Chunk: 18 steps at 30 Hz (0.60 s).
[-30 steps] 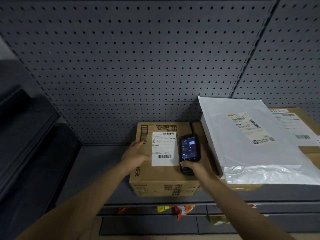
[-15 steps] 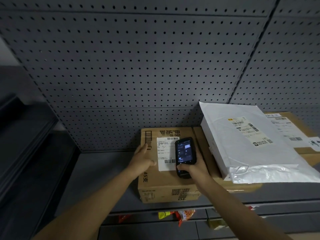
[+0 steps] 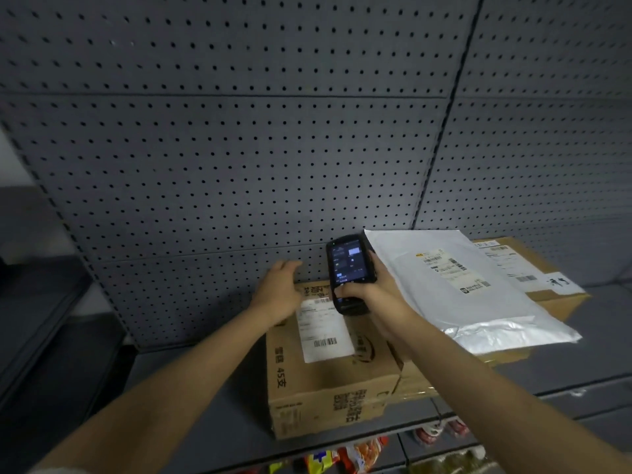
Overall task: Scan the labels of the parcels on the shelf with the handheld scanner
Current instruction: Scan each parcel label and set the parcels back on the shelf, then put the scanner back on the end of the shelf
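Since the earlier frames, the handheld scanner [image 3: 349, 273] had risen off the label [image 3: 323, 328] and tilted up, screen toward me; my left hand [image 3: 278, 292] had slid toward the far edge of the brown carton [image 3: 333, 378].

Head view: right hand [image 3: 371, 290] was wrapped closed around the scanner's lower body, thumb on the keys below the lit screen. Left hand lay flat and open on the carton's top, gripping nothing. Carton sat on the shelf [image 3: 212, 398], label face-up, barcode exposed near its front end. Just beside it to the right, a white poly mailer [image 3: 472, 302] lay on a second box [image 3: 547, 285], each with its own label.

Judgement: I was probably checking the readout for the carton's scan. Next move would call for swinging the scanner right and aiming at the mailer's barcode.
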### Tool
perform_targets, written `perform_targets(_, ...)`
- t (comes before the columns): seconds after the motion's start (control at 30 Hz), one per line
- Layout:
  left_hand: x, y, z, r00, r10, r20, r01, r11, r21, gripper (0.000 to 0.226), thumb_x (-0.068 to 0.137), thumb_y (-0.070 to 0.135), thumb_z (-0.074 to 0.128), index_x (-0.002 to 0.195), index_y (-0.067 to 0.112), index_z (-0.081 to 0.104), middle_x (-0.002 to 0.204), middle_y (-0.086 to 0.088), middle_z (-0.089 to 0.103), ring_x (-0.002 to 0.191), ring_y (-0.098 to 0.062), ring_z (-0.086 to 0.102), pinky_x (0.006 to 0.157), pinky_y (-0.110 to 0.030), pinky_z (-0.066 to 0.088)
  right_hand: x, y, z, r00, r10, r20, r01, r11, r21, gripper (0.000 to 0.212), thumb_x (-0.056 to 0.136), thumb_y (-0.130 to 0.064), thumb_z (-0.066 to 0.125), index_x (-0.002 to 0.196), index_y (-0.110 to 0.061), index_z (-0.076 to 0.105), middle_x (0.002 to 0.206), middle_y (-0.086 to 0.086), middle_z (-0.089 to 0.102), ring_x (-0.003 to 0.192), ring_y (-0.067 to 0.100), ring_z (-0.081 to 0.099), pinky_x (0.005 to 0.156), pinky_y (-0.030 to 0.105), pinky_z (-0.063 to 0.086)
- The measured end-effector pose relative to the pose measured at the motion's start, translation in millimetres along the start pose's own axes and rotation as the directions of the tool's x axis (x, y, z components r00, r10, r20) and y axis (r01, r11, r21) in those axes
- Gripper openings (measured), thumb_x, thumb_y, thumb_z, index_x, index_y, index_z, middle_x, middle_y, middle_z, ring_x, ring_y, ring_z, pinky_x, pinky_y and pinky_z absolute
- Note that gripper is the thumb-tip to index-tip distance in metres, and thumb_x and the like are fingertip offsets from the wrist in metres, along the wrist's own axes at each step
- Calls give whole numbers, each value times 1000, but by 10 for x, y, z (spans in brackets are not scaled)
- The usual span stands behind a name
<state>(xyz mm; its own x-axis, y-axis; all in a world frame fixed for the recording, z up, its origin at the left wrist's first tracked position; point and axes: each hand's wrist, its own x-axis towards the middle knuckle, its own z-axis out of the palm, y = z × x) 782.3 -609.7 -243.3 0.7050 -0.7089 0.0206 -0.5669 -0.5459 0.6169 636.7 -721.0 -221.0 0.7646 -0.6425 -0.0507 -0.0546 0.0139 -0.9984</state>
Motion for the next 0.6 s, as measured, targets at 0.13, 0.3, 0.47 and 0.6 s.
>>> perform_targets(0.13, 200, 472, -173, 979, 204, 5, -202, 968, 149, 58, 95, 16, 55, 149, 21, 35, 147, -6, 39, 133, -24, 40, 111, -37, 35, 33, -436, -298, 993, -97, -72, 100, 994, 44, 70, 67, 14, 74, 123, -24, 54, 110, 7, 69, 101, 25, 66, 81, 33, 54)
perform_targets(0.3, 330, 1309, -94, 894, 443, 69, -425, 790, 441, 54, 95, 21, 52, 146, 18, 37, 140, -8, 46, 128, -28, 43, 104, -38, 32, -107, -636, -977, 964, -121, -237, 146, 985, 88, 84, 51, -2, 78, 128, -22, 53, 115, 15, 70, 106, 38, 67, 95, 55, 52)
perform_targets(0.47, 269, 2305, 227, 762, 623, 173, -593, 566, 573, 35, 93, 19, 52, 127, 12, 53, 123, -10, 53, 113, -28, 50, 93, -37, 38, -511, -637, -1851, 892, -104, -440, 178, 975, 130, 89, 45, -3, 81, 129, -20, 55, 117, 17, 69, 106, 43, 66, 95, 58, 51)
perform_targets(0.6, 91, 3077, 680, 667, 705, 239, -696, 476, 538, 32, 93, 22, 54, 123, 11, 54, 124, -11, 53, 116, -29, 49, 91, -36, 39, -965, -629, -2568, 806, -116, -580, 206, 974, 91, 81, 49, 0, 77, 125, -21, 56, 116, 17, 68, 103, 40, 67, 91, 55, 54)
